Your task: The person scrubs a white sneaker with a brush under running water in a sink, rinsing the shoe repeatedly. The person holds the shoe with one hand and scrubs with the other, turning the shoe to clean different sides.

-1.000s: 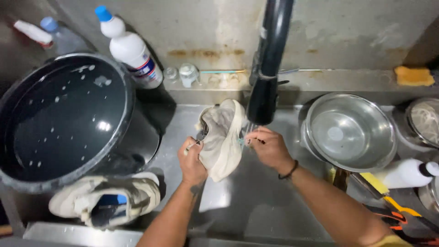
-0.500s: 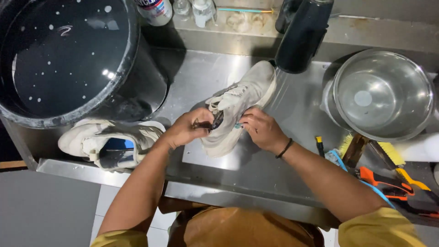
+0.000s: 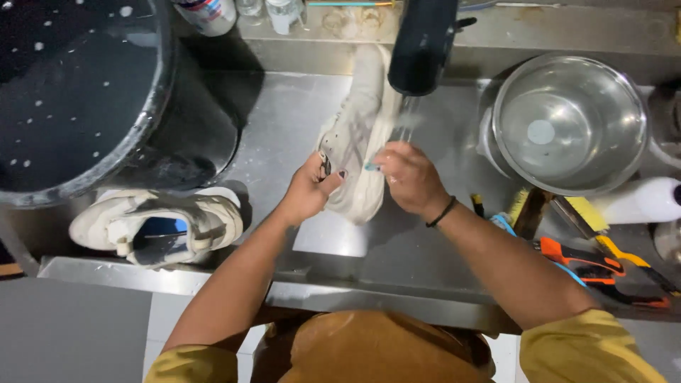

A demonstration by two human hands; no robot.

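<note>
Both hands at centre of a stainless steel sink basin (image 3: pixel 284 128), working one off-white sneaker (image 3: pixel 358 142). Sneaker lies lengthwise, toe far, heel near, under the black faucet spout (image 3: pixel 422 46); thin water stream falls just right of it. Left hand (image 3: pixel 308 193) grips the heel end, fingers curled tight round the collar. Right hand (image 3: pixel 408 177) closed over the sneaker's right flank, fingers bent around something small with a blue tip; what it is cannot be told. Black band on right wrist. Upper looks soft, wet, creased fabric with a thick pale sole. Second sneaker (image 3: pixel 156 223), same off-white with dark grime and blue lining, rests on its side at near left, well apart from the hands, tucked against the base of a large round black tub (image 3: pixel 78 92) whose dark contents are flecked with white specks. Right of the faucet: shiny round steel bowl (image 3: pixel 571 120), smooth, concave. Near right, on the steel worktop (image 3: pixel 397 298), a jumble of tools: yellow-bristled brush (image 3: pixel 528 209), orange-and-black handled tool (image 3: pixel 582 259). White plastic bottle (image 3: pixel 638 200) lying sideways at right.
</note>
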